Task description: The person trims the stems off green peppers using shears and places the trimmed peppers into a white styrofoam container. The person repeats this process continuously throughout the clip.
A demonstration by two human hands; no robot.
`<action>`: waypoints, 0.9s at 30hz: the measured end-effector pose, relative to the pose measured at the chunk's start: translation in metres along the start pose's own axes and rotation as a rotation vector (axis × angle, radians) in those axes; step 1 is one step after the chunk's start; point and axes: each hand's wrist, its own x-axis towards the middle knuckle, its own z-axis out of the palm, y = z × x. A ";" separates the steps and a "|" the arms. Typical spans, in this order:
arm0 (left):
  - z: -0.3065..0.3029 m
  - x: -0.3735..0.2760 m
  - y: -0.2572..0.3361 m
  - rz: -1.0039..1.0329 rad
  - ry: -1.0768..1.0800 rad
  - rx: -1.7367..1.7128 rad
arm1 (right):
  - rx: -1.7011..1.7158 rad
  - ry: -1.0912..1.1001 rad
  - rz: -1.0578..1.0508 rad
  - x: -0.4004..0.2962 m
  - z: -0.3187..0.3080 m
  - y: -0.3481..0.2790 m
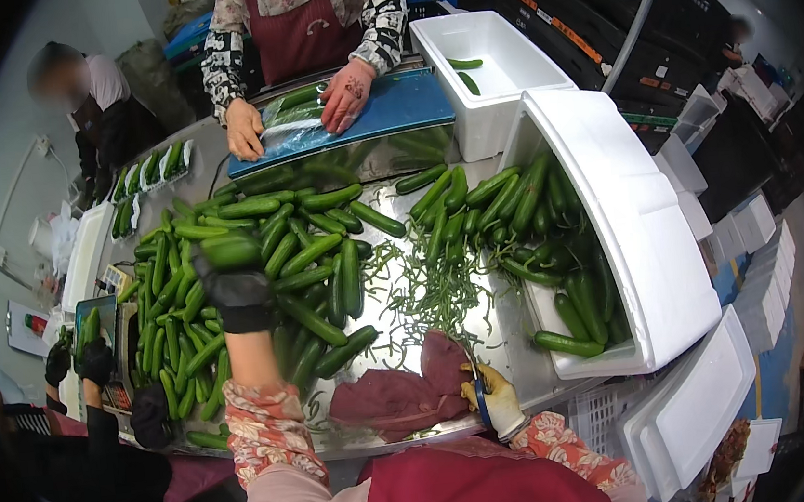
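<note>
Over the cucumber pile (311, 252), my left hand (235, 292), in a black glove, grips a green cucumber (231, 251); both are blurred. My right hand (496, 398) wears a pale yellow glove and holds dark-handled scissors (481, 399) near the table's front edge. Beside it a crumpled maroon cloth (394, 397) lies on the metal table (499, 314). Thin green stem trimmings (427, 285) are scattered across the middle. To the right, a white foam box (632, 229) lies tipped on its side, with cucumbers (549, 193) spilling from its mouth.
Across the table, a person's hands (347, 96) press film over cucumbers on a blue-topped wrapping machine (402, 106). Another white foam box (497, 107) holds a couple of cucumbers. At left, a co-worker's black-gloved hands (93, 362) hold cucumbers. Wrapped packs (154, 169) lie behind. Foam lids (700, 411) lean at right.
</note>
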 end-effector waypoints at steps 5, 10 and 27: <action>0.009 0.024 -0.059 0.012 -0.095 0.150 | 0.012 -0.012 0.018 0.003 -0.011 0.004; 0.008 0.044 -0.252 -0.129 -0.658 1.360 | -0.025 0.022 -0.002 0.006 -0.027 0.011; -0.032 -0.008 -0.246 0.026 -1.049 1.929 | 0.023 0.092 0.046 0.007 -0.045 0.023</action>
